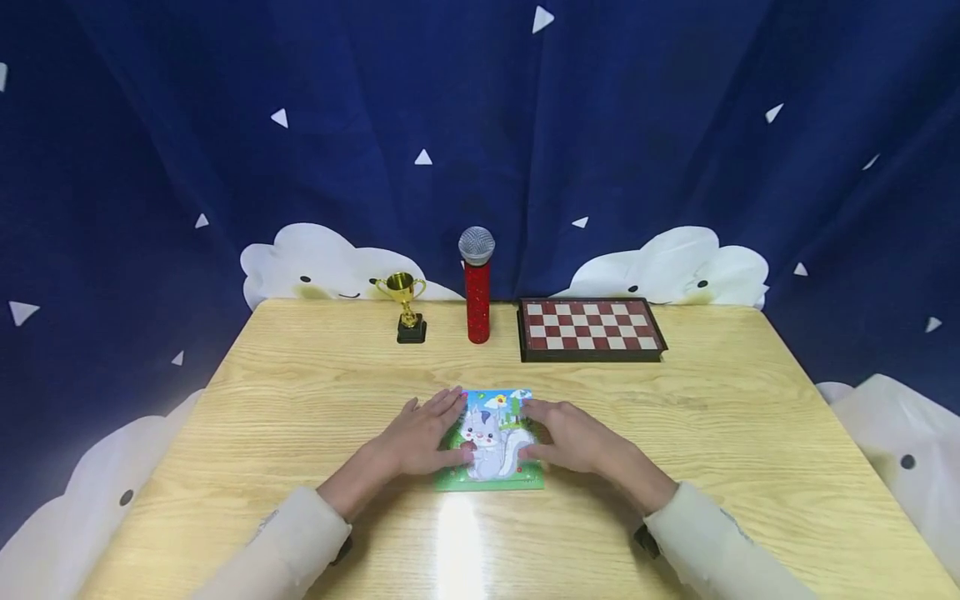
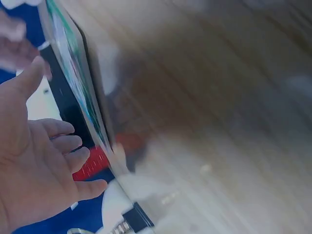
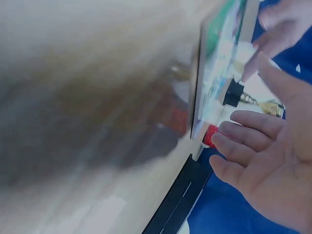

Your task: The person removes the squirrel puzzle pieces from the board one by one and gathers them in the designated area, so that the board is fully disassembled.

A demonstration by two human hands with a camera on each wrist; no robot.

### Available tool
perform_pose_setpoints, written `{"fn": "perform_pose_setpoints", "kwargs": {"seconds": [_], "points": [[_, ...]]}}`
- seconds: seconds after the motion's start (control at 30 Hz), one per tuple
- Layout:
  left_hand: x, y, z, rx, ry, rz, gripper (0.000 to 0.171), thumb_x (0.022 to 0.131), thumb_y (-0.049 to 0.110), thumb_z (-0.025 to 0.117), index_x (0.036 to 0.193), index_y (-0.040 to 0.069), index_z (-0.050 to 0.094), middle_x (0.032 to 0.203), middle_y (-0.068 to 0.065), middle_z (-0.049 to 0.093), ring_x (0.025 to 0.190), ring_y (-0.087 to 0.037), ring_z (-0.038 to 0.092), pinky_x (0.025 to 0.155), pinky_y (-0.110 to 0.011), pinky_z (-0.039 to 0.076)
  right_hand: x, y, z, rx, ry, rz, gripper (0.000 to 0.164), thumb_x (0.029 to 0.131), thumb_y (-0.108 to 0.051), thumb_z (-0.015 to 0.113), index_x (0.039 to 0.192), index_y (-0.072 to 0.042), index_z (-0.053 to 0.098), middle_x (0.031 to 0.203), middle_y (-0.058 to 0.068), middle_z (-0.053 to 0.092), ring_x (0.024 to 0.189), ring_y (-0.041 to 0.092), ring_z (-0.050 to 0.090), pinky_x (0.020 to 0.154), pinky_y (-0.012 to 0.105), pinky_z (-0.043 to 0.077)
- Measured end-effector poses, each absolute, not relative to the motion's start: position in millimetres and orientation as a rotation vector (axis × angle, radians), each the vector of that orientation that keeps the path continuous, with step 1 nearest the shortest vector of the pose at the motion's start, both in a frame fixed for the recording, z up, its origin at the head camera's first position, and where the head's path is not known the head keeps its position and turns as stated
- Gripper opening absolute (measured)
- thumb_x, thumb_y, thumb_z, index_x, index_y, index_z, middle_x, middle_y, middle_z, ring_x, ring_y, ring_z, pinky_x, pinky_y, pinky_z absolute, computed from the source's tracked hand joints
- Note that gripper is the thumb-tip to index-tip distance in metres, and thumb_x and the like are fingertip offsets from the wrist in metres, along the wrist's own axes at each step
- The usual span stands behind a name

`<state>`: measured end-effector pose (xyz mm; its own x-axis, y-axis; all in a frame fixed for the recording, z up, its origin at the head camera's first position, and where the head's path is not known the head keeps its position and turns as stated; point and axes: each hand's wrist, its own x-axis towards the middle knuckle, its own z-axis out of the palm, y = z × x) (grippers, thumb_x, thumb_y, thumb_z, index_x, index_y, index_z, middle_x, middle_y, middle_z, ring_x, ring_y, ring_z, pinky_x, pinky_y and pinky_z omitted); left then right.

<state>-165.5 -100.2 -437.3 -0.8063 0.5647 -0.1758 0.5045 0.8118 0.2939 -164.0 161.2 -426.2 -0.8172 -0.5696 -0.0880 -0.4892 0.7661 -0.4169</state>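
Nearest: pale sleeves, one from each side, over the wooden worktop. Next, squirrel picture flat on the worktop, between both hands. Left hand at its left edge, fingers extended and relaxed, thumb reaching over the picture. Right hand at its right edge, fingers loosely bent, thumb apart. Firm contact: cannot tell. Farther back, left to right: gold trophy, upright red microphone, checkered board. Behind: blue curtain, white triangles and clouds.
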Motion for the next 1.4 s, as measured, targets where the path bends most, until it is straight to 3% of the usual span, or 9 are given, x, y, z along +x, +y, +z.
{"fn": "perform_pose_setpoints", "kwargs": {"seconds": [0.2,0.47,0.97,1.4], "points": [[-159,-80,-441,0.965,2.679,0.305,0.083,0.089,0.06,0.05,0.15,0.008,0.026,0.159,-0.011,0.019,0.147,-0.026,0.019,0.112,-0.059,0.025,-187,158,-429,-0.799,2.825,-0.646,0.048,0.082,-0.024,0.074,0.12,0.004,0.061,0.116,0.015,0.066,0.107,0.025,0.063,0.093,0.04,0.051],[-155,-63,-443,0.988,2.635,0.193,0.084,0.088,0.061,0.05,0.151,0.013,0.023,0.16,-0.009,0.012,0.148,-0.027,0.014,0.115,-0.056,0.022,-208,152,-439,-0.682,2.825,-0.701,0.041,0.08,-0.02,0.076,0.113,0.002,0.065,0.102,0.011,0.065,0.081,0.014,0.057,0.072,0.028,0.05],[-152,-60,-447,0.999,2.634,0.123,0.08,0.089,0.058,0.051,0.151,0.015,0.025,0.16,-0.01,0.014,0.148,-0.025,0.017,0.114,-0.054,0.025,-217,140,-445,-0.574,2.79,-0.726,0.037,0.073,-0.012,0.081,0.105,-0.001,0.069,0.09,0.006,0.061,0.075,0.012,0.053,0.069,0.025,0.047],[-153,-61,-448,1.0,2.629,0.13,0.079,0.089,0.058,0.051,0.151,0.016,0.025,0.16,-0.009,0.014,0.148,-0.023,0.016,0.114,-0.054,0.025,-226,133,-443,-0.473,2.735,-0.633,0.04,0.067,-0.014,0.085,0.1,-0.005,0.065,0.095,0.005,0.059,0.087,0.016,0.054,0.086,0.033,0.049]]}}
